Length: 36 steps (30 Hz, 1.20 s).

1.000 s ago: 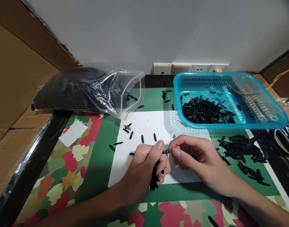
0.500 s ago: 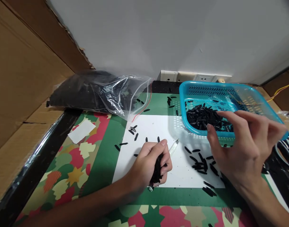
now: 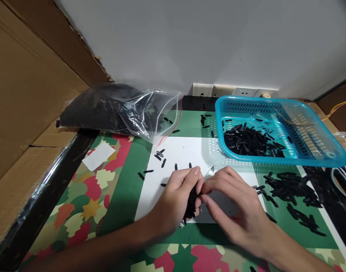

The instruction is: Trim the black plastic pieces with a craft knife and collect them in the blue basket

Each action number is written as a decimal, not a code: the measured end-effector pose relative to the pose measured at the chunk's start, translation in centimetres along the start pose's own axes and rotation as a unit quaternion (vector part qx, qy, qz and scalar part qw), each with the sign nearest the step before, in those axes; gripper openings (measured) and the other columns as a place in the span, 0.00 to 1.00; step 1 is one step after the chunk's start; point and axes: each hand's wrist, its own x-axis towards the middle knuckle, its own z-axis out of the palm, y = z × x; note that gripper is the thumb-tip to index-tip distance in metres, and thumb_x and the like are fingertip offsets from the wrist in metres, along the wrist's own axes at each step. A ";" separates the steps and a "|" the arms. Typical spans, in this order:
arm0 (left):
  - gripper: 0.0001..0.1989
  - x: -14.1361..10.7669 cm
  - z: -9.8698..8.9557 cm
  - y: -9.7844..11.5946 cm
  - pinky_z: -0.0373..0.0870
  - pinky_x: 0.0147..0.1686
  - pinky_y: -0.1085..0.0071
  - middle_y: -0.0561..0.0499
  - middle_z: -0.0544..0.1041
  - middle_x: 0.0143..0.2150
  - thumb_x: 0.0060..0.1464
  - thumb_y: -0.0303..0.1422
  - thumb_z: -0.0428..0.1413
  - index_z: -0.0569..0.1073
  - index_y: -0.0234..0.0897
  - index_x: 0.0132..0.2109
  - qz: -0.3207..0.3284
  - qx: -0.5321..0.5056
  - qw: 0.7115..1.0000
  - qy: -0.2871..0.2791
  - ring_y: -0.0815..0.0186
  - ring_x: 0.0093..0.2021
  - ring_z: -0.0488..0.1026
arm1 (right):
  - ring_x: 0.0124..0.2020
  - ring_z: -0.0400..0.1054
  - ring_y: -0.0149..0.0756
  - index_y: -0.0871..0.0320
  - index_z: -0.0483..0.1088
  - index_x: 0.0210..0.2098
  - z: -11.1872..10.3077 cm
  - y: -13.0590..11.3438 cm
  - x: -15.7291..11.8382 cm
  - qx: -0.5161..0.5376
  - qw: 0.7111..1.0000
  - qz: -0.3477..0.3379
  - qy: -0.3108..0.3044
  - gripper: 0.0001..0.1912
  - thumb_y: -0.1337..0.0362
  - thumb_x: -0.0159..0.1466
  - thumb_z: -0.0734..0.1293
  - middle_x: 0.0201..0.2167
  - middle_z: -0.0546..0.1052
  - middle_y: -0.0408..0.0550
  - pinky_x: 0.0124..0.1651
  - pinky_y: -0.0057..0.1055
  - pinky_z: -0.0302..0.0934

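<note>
My left hand [image 3: 175, 194] is closed around a bunch of slender black pieces [image 3: 191, 206], whose ends show between the fingers and palm. A bit of clear, shiny material peeks out below the fist. Against the left fingers, my right hand [image 3: 239, 207] pinches with thumb and forefinger at a small dark piece, mostly hidden by the fingertips. Both hands are above a white paper sheet [image 3: 144, 196]. Just behind them lies a pale, pointed pen-like tool [image 3: 209, 173], partly covered. Loose black pieces [image 3: 293, 187] are heaped to the right.
A blue perforated basket [image 3: 277, 161] with a pile of black pieces stands at the back right. A clear zip bag [image 3: 119, 109] full of black material lies back left. Scissors [image 3: 343, 183] are at the right edge. Sockets [image 3: 224, 90] line the wall; cardboard [image 3: 28, 68] rises at left.
My right hand has moved from the basket's front edge left and down to the left hand, its fingers closing to a pinch. The left hand keeps its grip in nearly the same place.
</note>
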 end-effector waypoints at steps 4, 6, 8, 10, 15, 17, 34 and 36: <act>0.25 -0.1 -0.3 -0.2 0.55 0.14 0.83 0.59 0.65 0.18 0.67 0.54 0.55 0.66 0.39 0.31 0.016 0.013 1.000 -0.013 0.75 0.15 0.59 | 0.39 0.68 0.38 0.59 0.73 0.44 -0.2 0.2 -0.2 0.020 1.000 -0.006 -0.003 0.07 0.75 0.73 0.66 0.38 0.80 0.48 0.43 0.37 0.65; 0.24 -0.1 -0.4 -0.2 0.55 0.14 0.83 0.59 0.65 0.18 0.68 0.53 0.54 0.66 0.39 0.32 0.015 0.012 1.000 -0.019 0.75 0.15 0.58 | 0.39 0.69 0.38 0.60 0.74 0.46 -0.4 0.4 -0.4 0.015 0.999 -0.032 0.010 0.08 0.76 0.72 0.67 0.38 0.80 0.50 0.42 0.37 0.65; 0.24 0.0 -0.5 -0.2 0.54 0.13 0.82 0.59 0.65 0.18 0.69 0.53 0.53 0.66 0.39 0.33 0.011 0.002 1.000 -0.029 0.75 0.14 0.58 | 0.38 0.70 0.38 0.62 0.74 0.48 -0.7 0.6 -0.5 0.001 0.997 -0.064 0.035 0.10 0.78 0.70 0.68 0.38 0.81 0.52 0.41 0.37 0.66; 0.23 0.2 -0.6 0.0 0.53 0.11 0.82 0.59 0.65 0.18 0.69 0.53 0.53 0.66 0.40 0.33 0.010 -0.013 0.999 -0.046 0.75 0.13 0.57 | 0.38 0.72 0.38 0.63 0.75 0.49 -1.1 0.7 -0.5 -0.011 0.994 -0.084 0.065 0.12 0.80 0.69 0.69 0.38 0.81 0.52 0.41 0.37 0.67; 0.20 0.0 -0.6 0.6 0.49 0.10 0.83 0.59 0.64 0.19 0.69 0.47 0.52 0.67 0.39 0.33 -0.015 -0.032 0.994 -0.099 0.75 0.12 0.57 | 0.39 0.76 0.37 0.58 0.77 0.49 -1.6 1.1 -0.7 0.054 0.990 -0.057 0.113 0.17 0.83 0.66 0.70 0.39 0.82 0.49 0.43 0.35 0.70; 0.20 -0.3 -0.7 0.8 0.50 0.10 0.82 0.59 0.63 0.19 0.69 0.46 0.52 0.68 0.38 0.32 -0.034 -0.029 0.992 -0.115 0.75 0.12 0.57 | 0.39 0.77 0.36 0.57 0.77 0.49 -1.5 1.1 -0.8 0.077 0.989 -0.047 0.116 0.17 0.82 0.66 0.71 0.39 0.83 0.48 0.43 0.34 0.71; 0.17 -0.7 -0.9 1.3 0.53 0.14 0.83 0.60 0.65 0.21 0.68 0.41 0.57 0.66 0.38 0.32 -0.023 -0.049 0.989 -0.137 0.77 0.15 0.57 | 0.32 0.77 0.28 0.52 0.81 0.47 -1.0 1.1 -0.4 0.110 0.986 0.074 0.106 0.10 0.72 0.69 0.73 0.38 0.85 0.42 0.35 0.23 0.73; 0.17 -0.7 -0.9 1.3 0.53 0.14 0.83 0.60 0.65 0.21 0.67 0.41 0.58 0.66 0.38 0.32 -0.022 -0.046 0.989 -0.139 0.77 0.15 0.57 | 0.31 0.77 0.28 0.53 0.81 0.45 -1.1 1.0 -0.2 0.113 0.985 0.081 0.105 0.08 0.72 0.69 0.74 0.37 0.85 0.42 0.34 0.23 0.73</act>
